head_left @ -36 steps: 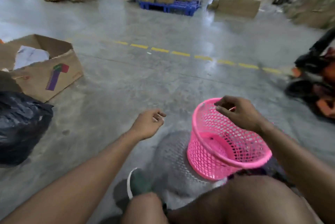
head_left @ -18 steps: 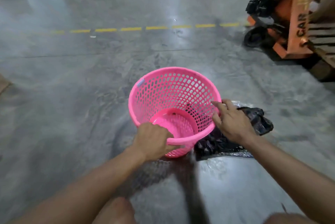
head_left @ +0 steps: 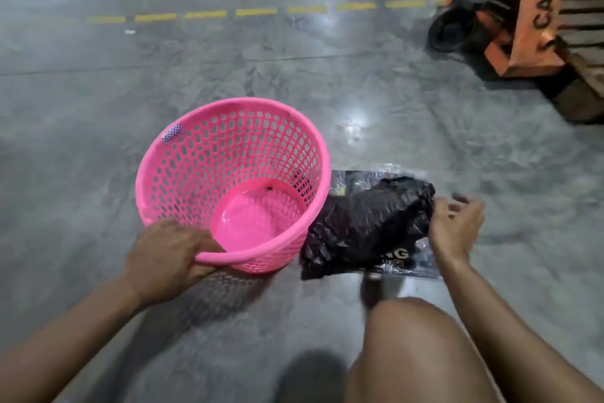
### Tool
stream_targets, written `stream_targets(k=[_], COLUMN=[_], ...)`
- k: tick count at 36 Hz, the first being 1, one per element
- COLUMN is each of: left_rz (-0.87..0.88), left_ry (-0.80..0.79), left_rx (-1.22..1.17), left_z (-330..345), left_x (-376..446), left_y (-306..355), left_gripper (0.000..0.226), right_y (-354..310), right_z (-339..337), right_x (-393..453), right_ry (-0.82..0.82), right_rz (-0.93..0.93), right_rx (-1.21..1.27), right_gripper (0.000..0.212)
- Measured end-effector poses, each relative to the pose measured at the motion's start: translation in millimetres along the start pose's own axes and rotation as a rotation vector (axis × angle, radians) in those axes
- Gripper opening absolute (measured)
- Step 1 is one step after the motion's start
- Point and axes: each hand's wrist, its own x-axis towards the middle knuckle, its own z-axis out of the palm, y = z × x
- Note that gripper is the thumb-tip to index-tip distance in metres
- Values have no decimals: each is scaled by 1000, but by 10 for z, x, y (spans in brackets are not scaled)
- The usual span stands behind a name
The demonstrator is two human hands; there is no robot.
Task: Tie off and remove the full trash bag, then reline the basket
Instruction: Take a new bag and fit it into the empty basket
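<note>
A pink perforated basket (head_left: 183, 170) stands on the concrete floor with no bag in it, tilted slightly toward me. My left hand (head_left: 166, 255) grips its near rim. Right beside the basket lies a crumpled black trash bag (head_left: 366, 223) on top of a clear plastic pack of bags (head_left: 421, 267). My right hand (head_left: 456, 226) hovers at the black bag's right edge with fingers spread and blurred; I cannot tell if it touches the bag.
An orange pallet jack (head_left: 526, 14) with a wooden pallet (head_left: 585, 76) stands at the far right. A dashed yellow line (head_left: 255, 11) crosses the floor beyond the basket. My right knee (head_left: 411, 330) is in the foreground.
My left hand took hold of the basket rim and stays on it. My right hand left the rim and moved right to the black bag. The view swung right and downward.
</note>
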Motion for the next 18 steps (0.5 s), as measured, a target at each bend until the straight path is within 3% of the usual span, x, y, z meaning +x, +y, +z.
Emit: stream_targets(k=[2, 4, 6, 10, 15, 18], left_rz=[-14, -30, -43, -42, -43, -60], left_ry=[-35, -67, -92, -118, -126, -107], left_rx=[-24, -53, -73, -85, -77, -101], left_z=[-46, -87, -109, -154, -156, -135], left_x=[22, 12, 35, 44, 21, 14], left_y=[27, 53, 91, 114, 108, 98], left_gripper=[37, 38, 40, 42, 36, 40], right_y=[282, 560, 696, 526, 596, 639], right_z=[-50, 19, 109, 342, 766, 835], right_x=[27, 62, 101, 99, 327, 418], right_ry=[46, -55, -212, -627, -665, -601], right_rz=[245, 477, 583, 557, 749, 758], right_rx=[10, 28, 106, 265, 290, 247], right_gripper=[77, 97, 120, 80, 56, 40])
